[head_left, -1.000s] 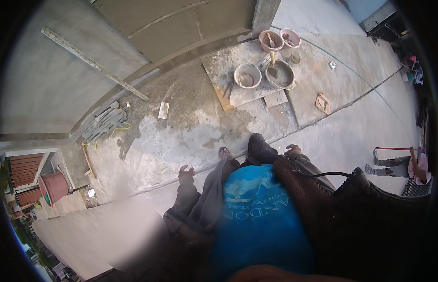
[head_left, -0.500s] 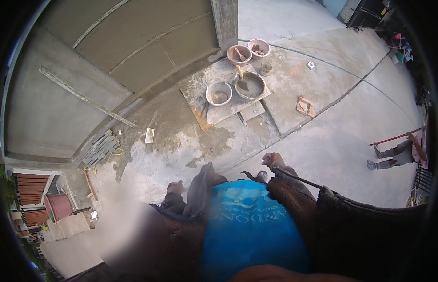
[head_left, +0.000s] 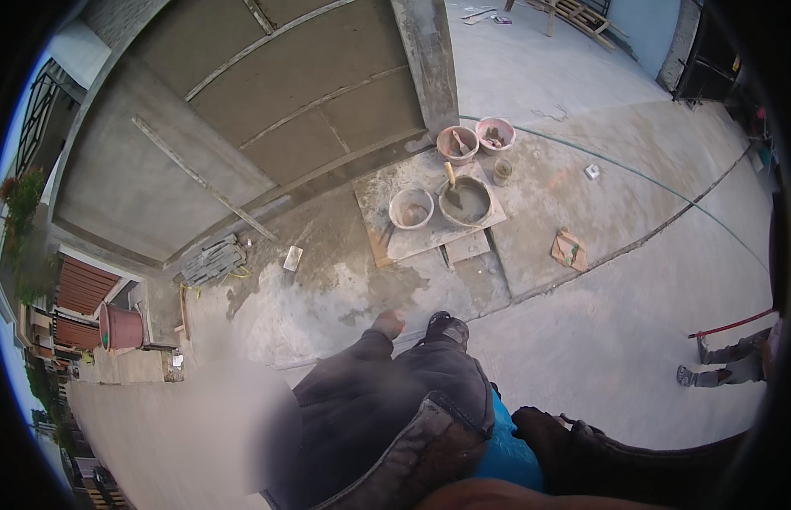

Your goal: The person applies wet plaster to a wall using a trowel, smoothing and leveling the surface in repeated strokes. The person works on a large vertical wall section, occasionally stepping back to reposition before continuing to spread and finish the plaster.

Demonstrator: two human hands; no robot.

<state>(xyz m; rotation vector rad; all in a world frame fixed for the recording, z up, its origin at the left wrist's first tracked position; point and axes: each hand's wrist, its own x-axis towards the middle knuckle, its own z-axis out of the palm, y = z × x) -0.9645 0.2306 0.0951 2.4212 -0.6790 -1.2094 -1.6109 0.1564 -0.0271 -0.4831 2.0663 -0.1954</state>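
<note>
A blue bucket [head_left: 508, 452] sits low in the view against my body, mostly hidden. My right hand [head_left: 550, 430], in a dark glove, grips at the bucket's right side. My left arm, in a mud-stained dark sleeve [head_left: 429, 455], lies across the front of the bucket, and I cannot make out that hand's fingers. Below me are my grey trouser legs [head_left: 387, 387], one bare-looking foot [head_left: 387, 324] and a dark shoe [head_left: 447, 328] on wet concrete.
Ahead, a board [head_left: 395, 246] carries a grey basin [head_left: 411, 207] and a mortar pan with a trowel [head_left: 466, 201]; two pink buckets [head_left: 457, 143] stand behind. A long straightedge [head_left: 200, 180] leans on the plastered wall. Stacked tiles [head_left: 213, 259] lie left. Another person's feet [head_left: 710, 367] are at right.
The view has tilted up toward the wall and the mortar board looks nearer. The blue bucket has dropped low in the picture and my left sleeve now covers most of it.
</note>
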